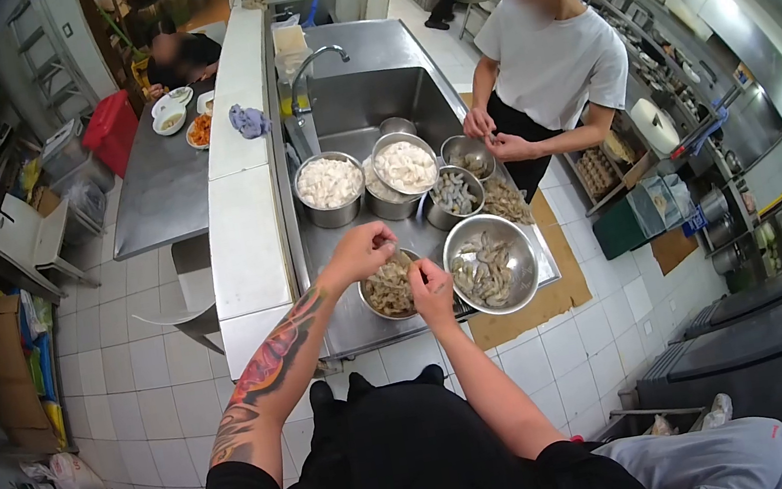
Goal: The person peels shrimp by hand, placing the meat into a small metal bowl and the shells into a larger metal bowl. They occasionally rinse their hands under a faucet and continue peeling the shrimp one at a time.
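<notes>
My left hand (364,252) is closed in a pinch above a metal bowl (369,304) of brownish shrimp shells (388,288). At that bowl's right rim my right hand (432,291) is also closed, its fingertips pressed together. Whatever small thing either hand pinches is too small to make out. Right of my right hand stands a wide metal bowl (524,287) with grey raw shrimp (483,266) in it. Behind are two metal pots heaped with whitish pieces (329,183) and a smaller pot of grey shrimp (454,192).
A steel sink (379,94) with a curved faucet (322,55) lies behind the pots. A co-worker (550,59) stands at the right, hands over another bowl (470,154). A white ledge (244,206) with a purple cloth (248,120) runs along the left. Cardboard (560,290) covers floor tiles.
</notes>
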The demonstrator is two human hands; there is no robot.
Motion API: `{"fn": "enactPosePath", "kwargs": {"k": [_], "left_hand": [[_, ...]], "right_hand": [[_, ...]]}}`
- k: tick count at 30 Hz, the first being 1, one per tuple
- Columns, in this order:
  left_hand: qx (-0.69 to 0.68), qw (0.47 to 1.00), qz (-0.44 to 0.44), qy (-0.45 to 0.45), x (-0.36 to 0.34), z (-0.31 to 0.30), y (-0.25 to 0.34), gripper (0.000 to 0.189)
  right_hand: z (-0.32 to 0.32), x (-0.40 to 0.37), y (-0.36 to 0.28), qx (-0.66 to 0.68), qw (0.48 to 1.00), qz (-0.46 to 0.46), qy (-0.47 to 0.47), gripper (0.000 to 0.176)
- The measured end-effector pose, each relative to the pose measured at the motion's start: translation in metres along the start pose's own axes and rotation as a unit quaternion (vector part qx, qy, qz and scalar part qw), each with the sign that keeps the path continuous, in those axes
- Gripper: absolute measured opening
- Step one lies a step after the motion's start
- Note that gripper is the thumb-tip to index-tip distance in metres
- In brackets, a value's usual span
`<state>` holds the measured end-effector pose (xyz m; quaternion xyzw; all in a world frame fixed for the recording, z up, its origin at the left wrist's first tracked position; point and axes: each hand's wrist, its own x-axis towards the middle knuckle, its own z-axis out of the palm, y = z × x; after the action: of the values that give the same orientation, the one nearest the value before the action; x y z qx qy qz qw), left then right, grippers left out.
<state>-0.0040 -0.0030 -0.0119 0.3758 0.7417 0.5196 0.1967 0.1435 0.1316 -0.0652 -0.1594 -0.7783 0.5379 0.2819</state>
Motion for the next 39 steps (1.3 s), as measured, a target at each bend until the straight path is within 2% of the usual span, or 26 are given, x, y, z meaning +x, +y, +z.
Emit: {"fn": "enactPosePath", "kwargs": {"k": [1, 3, 6, 8, 12, 14, 16, 18, 21, 24, 26, 28, 31, 32, 34, 35, 36, 38, 39], "left_hand": [[0.005, 1.0, -0.015, 0.016, 0.0, -0.002, 0.001, 0.02], [0.01, 0.999, -0.03, 0.028, -0.002, -0.006, 0.003, 0.021], [0.056, 0.998, -0.023, 0.009, -0.005, -0.009, 0.007, 0.022], [0.164, 0.985, 0.003, -0.052, -0.011, -0.004, 0.01, 0.022], [0.146, 0.985, 0.062, -0.066, -0.005, 0.006, 0.039, 0.022], [0.188, 0.97, 0.156, 0.015, 0.016, 0.012, 0.062, 0.023], [0.167, 0.976, 0.138, 0.008, 0.046, 0.017, 0.09, 0.024], [0.153, 0.974, 0.155, 0.066, 0.08, 0.024, 0.109, 0.027], [0.143, 0.97, 0.18, 0.076, 0.117, 0.034, 0.112, 0.032], [0.155, 0.968, 0.171, 0.098, 0.115, 0.035, 0.105, 0.036], [0.148, 0.974, 0.143, 0.098, 0.096, 0.028, 0.093, 0.035], [0.136, 0.987, 0.055, 0.062, 0.071, 0.015, 0.075, 0.033], [0.184, 0.982, 0.014, 0.043, 0.032, -0.005, 0.052, 0.03], [0.187, 0.981, 0.009, 0.047, 0.021, -0.01, 0.046, 0.03], [0.235, 0.971, -0.036, -0.003, -0.004, -0.019, 0.038, 0.028], [0.239, 0.97, -0.037, -0.018, -0.011, -0.022, 0.035, 0.029], [0.237, 0.971, -0.024, -0.023, -0.019, -0.023, 0.028, 0.029], [0.274, 0.96, 0.002, -0.054, -0.025, -0.029, 0.018, 0.028], [0.274, 0.96, 0.003, -0.052, -0.027, -0.033, 0.02, 0.028]], "right_hand": [[-0.001, -0.001, 0.008, 0.0, 1.0, 0.001, 0.001, 0.017], [-0.006, -0.004, 0.018, -0.144, 0.984, -0.084, -0.06, 0.014], [-0.011, -0.008, 0.024, -0.174, 0.978, -0.077, -0.088, 0.012], [-0.014, -0.007, 0.026, -0.184, 0.976, -0.071, -0.094, 0.012], [-0.018, -0.005, 0.02, -0.16, 0.983, -0.042, -0.085, 0.011], [-0.022, -0.008, 0.02, -0.147, 0.985, -0.043, -0.079, 0.012], [-0.023, -0.008, 0.025, -0.092, 0.992, -0.046, -0.078, 0.012], [-0.023, -0.006, 0.027, -0.104, 0.989, -0.045, -0.1, 0.012], [-0.028, 0.0, 0.019, -0.109, 0.984, -0.045, -0.132, 0.012], [-0.04, 0.004, 0.011, -0.093, 0.981, -0.029, -0.167, 0.013], [-0.046, 0.006, -0.001, -0.037, 0.984, 0.027, -0.171, 0.015], [-0.05, 0.01, -0.011, -0.046, 0.984, 0.017, -0.17, 0.016], [-0.05, 0.019, -0.032, -0.007, 0.979, -0.005, -0.202, 0.016], [-0.045, 0.021, -0.028, -0.003, 0.978, -0.006, -0.208, 0.016], [-0.029, 0.021, -0.005, -0.031, 0.978, -0.044, -0.201, 0.017], [-0.024, 0.02, 0.014, -0.132, 0.96, -0.033, -0.245, 0.019], [-0.016, 0.017, 0.034, -0.134, 0.961, -0.022, -0.24, 0.021], [-0.005, 0.011, 0.036, -0.06, 0.977, 0.051, -0.197, 0.021], [0.0, 0.008, 0.035, -0.06, 0.977, 0.049, -0.197, 0.021]]}}
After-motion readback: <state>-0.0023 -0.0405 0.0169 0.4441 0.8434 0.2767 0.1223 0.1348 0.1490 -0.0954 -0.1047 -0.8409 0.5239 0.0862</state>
